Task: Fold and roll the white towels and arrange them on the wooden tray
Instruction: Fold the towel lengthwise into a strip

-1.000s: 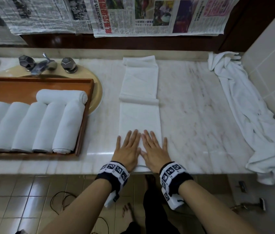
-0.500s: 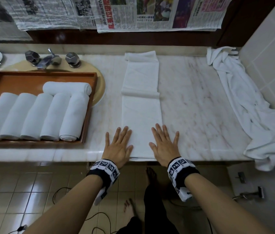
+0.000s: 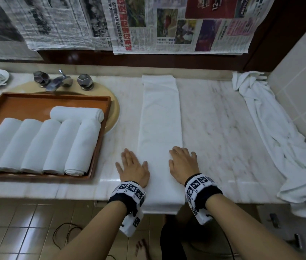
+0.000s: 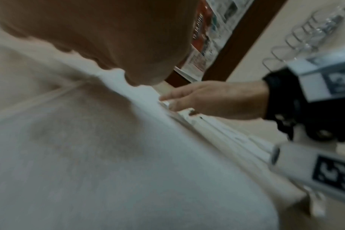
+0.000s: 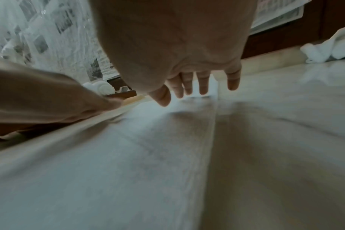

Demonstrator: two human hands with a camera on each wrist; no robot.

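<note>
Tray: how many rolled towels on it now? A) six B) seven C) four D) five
A: the head view shows five rolled towels side by side on the tray, plus one more roll lying crosswise behind them.
</note>
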